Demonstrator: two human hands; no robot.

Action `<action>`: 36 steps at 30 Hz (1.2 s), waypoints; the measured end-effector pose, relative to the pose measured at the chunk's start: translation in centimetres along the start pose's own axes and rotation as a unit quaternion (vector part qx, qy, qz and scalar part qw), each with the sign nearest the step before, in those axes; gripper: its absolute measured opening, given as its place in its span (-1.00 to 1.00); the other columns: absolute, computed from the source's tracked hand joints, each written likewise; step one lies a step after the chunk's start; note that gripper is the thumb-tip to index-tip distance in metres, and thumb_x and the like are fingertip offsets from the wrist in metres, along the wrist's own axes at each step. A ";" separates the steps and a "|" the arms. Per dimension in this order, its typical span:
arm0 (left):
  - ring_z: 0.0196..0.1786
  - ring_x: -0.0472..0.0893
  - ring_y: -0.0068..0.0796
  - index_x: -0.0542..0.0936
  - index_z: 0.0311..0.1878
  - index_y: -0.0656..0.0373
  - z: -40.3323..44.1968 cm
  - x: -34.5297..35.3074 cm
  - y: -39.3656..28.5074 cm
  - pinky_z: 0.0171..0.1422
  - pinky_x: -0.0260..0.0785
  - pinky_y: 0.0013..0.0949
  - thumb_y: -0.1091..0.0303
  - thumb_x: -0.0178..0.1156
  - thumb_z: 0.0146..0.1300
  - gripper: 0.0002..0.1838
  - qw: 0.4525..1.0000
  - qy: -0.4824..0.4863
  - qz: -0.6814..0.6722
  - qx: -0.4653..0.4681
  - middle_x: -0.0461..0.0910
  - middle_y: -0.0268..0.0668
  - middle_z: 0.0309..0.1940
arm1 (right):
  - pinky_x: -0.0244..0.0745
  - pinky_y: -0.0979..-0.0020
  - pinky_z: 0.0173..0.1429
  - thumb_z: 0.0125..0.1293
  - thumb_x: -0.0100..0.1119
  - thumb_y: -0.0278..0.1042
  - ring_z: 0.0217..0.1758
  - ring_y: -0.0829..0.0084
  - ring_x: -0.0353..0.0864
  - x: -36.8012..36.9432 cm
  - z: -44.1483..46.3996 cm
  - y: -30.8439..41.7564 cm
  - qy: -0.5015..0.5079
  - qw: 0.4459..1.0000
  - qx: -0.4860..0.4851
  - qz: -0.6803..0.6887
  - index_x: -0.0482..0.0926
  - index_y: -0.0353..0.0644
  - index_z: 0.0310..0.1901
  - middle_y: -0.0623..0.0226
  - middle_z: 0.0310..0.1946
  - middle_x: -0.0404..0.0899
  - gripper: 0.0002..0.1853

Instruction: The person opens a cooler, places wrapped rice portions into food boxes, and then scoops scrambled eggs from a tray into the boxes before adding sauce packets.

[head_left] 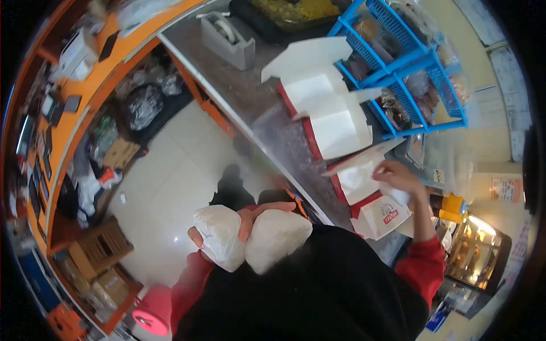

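My left hand is closed round two white paper-wrapped bundles, held side by side in front of my dark apron. One bundle lies on the left, the other bundle on the right; their contents are hidden. Over the counter, my right hand has its fingers bent round a small white packet, partly covered by the palm. It is at a red-and-white carton with its lid up. A printed flap points toward me. Farther along the counter, white-lined cartons stand open.
A grey tape dispenser stands near the counter's far edge. Blue plastic baskets with small packets line the back. At the right is a lit glass cabinet. Left are an orange shelf and a pink bin.
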State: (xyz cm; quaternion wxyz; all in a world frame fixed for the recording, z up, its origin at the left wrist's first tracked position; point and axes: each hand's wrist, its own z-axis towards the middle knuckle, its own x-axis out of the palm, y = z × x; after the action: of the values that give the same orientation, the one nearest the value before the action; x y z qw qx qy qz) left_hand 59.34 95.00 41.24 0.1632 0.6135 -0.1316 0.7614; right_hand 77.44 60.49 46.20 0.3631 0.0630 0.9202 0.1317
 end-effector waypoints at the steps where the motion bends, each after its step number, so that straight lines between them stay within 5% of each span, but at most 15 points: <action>1: 0.27 0.16 0.21 0.46 -0.25 0.10 0.6 0.1 -1.9 0.19 0.14 0.18 -0.12 0.29 -0.43 -0.36 1.000 0.004 -0.008 -0.011 0.12 0.13 0.25 | 0.43 0.43 -0.15 -0.01 0.21 0.05 -0.23 0.41 0.53 -1.8 -2.0 1.1 -0.019 0.990 -0.026 0.136 0.55 -0.19 -0.22 0.28 -0.31 0.55 -0.54; 3: 0.28 0.15 0.22 0.47 -0.26 0.09 1.9 0.3 -5.0 0.20 0.13 0.20 -0.12 0.29 -0.43 -0.36 0.999 0.003 -0.026 -0.034 0.11 0.14 0.26 | 0.41 0.54 -0.18 0.10 0.11 -0.02 -0.27 0.44 0.51 -4.4 -6.1 3.1 -0.066 0.920 -0.116 0.369 0.51 -0.20 -0.26 0.36 -0.38 0.50 -0.63; 4: 0.29 0.14 0.23 0.47 -0.26 0.09 2.5 0.4 -6.6 0.20 0.13 0.21 -0.13 0.29 -0.43 -0.37 0.998 0.001 -0.035 -0.048 0.11 0.14 0.27 | 0.42 0.42 -0.14 0.17 0.04 -0.10 -0.24 0.40 0.49 -4.4 -6.5 3.8 -0.091 0.841 -0.225 0.484 0.48 -0.19 -0.21 0.29 -0.36 0.49 -0.68; 7: 0.35 -0.03 0.30 0.51 -0.28 -0.01 4.6 -0.3 -10.7 0.22 0.02 0.35 -0.15 0.30 -0.38 -0.43 0.992 -0.024 -0.031 -0.122 -0.08 0.09 0.36 | 0.41 0.25 -0.08 0.19 0.01 -0.12 -0.20 0.35 0.46 -2.5 -4.4 7.1 -0.211 0.507 -0.258 0.795 0.44 -0.18 -0.16 0.23 -0.30 0.48 -0.69; 11: 0.38 -0.10 0.32 0.55 -0.24 -0.09 6.7 -1.9 -13.9 0.26 -0.04 0.39 -0.11 0.36 -0.40 -0.44 0.991 -0.043 -0.017 -0.128 -0.14 0.04 0.39 | 0.21 0.15 0.11 0.18 0.02 -0.13 -0.17 0.32 0.42 2.0 2.8 11.0 -0.126 0.238 -0.328 0.906 0.45 -0.14 -0.14 0.23 -0.24 0.47 -0.69; 14: 0.39 -0.12 0.29 0.56 -0.23 -0.09 6.8 -3.2 -16.7 0.28 -0.08 0.40 -0.03 0.40 -0.46 -0.42 0.990 -0.062 -0.023 -0.122 -0.13 0.02 0.40 | 0.24 0.21 0.09 0.18 0.00 -0.17 -0.19 0.33 0.44 3.8 5.4 14.6 -0.145 0.166 -0.344 0.913 0.45 -0.17 -0.16 0.24 -0.28 0.49 -0.72; 17: 0.38 -0.11 0.27 0.54 -0.22 -0.06 7.9 -4.9 -17.4 0.29 -0.10 0.39 0.01 0.41 -0.47 -0.41 0.992 -0.038 -0.041 -0.109 -0.12 0.01 0.38 | 0.35 0.32 -0.03 0.18 0.02 -0.19 -0.22 0.34 0.48 3.4 6.1 13.4 -0.309 0.363 -0.223 0.850 0.44 -0.17 -0.17 0.24 -0.35 0.51 -0.74; 19: 0.36 -0.06 0.26 0.51 -0.18 -0.02 8.9 -4.8 -17.6 0.29 -0.06 0.37 0.02 0.38 -0.46 -0.37 0.993 -0.043 -0.038 -0.104 -0.06 0.02 0.33 | 0.42 0.31 -0.10 0.15 0.05 -0.36 -0.24 0.31 0.52 2.6 6.6 13.4 -0.493 0.672 -0.047 0.551 0.44 -0.18 -0.17 0.24 -0.41 0.54 -0.79; 21: 0.34 -0.01 0.24 0.47 -0.14 0.02 9.6 -4.5 -17.6 0.28 -0.03 0.34 0.03 0.36 -0.45 -0.34 0.992 -0.059 -0.030 -0.108 0.00 0.03 0.29 | 0.40 0.22 -0.05 0.11 0.04 -0.42 -0.18 0.24 0.53 2.6 8.5 15.3 -0.506 0.834 0.109 0.193 0.40 -0.21 -0.09 0.20 -0.34 0.55 -0.71; 26: 0.29 0.11 0.21 0.38 -0.04 0.13 10.4 -4.3 -18.4 0.27 0.06 0.28 0.06 0.29 -0.43 -0.26 0.988 -0.107 0.001 -0.109 0.15 0.06 0.18 | 0.22 0.12 0.22 0.16 -0.01 -0.39 0.07 0.08 0.41 12.8 19.5 10.6 -0.437 0.866 0.231 -0.074 0.33 -0.24 0.06 0.02 -0.01 0.42 -0.60; 29: 0.26 0.18 0.19 0.33 0.03 0.19 10.8 -4.2 -18.6 0.26 0.12 0.25 0.08 0.26 -0.42 -0.21 0.983 -0.151 0.022 -0.099 0.24 0.07 0.11 | 0.08 0.09 0.34 0.19 0.03 -0.29 0.28 0.06 0.21 8.4 14.6 12.6 -0.534 0.822 0.194 -0.038 0.28 -0.23 0.13 0.00 0.18 0.25 -0.54; 31: 0.24 0.23 0.18 0.30 0.07 0.23 12.2 -3.0 -18.0 0.25 0.15 0.22 0.09 0.23 -0.41 -0.17 0.979 -0.167 0.042 -0.106 0.29 0.08 0.07 | 0.01 0.11 0.38 0.16 0.12 -0.14 0.39 0.07 0.05 1.9 7.0 17.2 -0.467 0.795 -0.037 0.386 0.24 -0.22 0.19 0.03 0.27 0.14 -0.40; 33: 0.21 0.28 0.12 0.24 0.16 0.23 13.5 -2.2 -17.1 0.22 0.20 0.26 0.10 0.22 -0.37 -0.12 0.976 -0.166 0.055 -0.130 0.27 0.03 0.10 | 0.05 0.18 0.36 0.05 0.27 -0.10 0.36 0.11 0.11 0.2 2.4 20.7 -0.400 0.832 -0.241 0.300 0.24 -0.21 0.20 0.05 0.25 0.19 -0.29; 35: 0.27 0.18 0.14 0.22 0.14 0.21 14.5 -2.5 -16.6 0.19 0.18 0.33 0.12 0.26 -0.37 -0.12 0.971 -0.163 0.073 -0.157 0.15 0.06 0.17 | 0.13 0.23 0.32 -0.01 0.34 -0.22 0.29 0.17 0.22 0.4 1.5 23.7 -0.352 0.855 -0.297 0.237 0.25 -0.19 0.19 0.11 0.19 0.26 -0.28; 36: 0.18 0.28 0.09 0.21 0.15 0.25 15.0 -2.8 -16.4 0.11 0.31 0.19 0.13 0.25 -0.35 -0.12 0.976 -0.125 0.072 -0.162 0.18 0.05 0.13 | 0.17 0.25 0.29 -0.04 0.36 -0.27 0.25 0.20 0.27 0.5 1.5 24.4 -0.334 0.862 -0.312 0.218 0.26 -0.18 0.18 0.13 0.16 0.29 -0.28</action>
State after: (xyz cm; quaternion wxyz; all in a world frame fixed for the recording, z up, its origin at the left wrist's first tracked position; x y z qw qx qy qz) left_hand 80.00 103.65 41.67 0.1876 0.6580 -0.3158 0.6574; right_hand 78.64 84.23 51.81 0.6116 0.1853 0.6173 0.4588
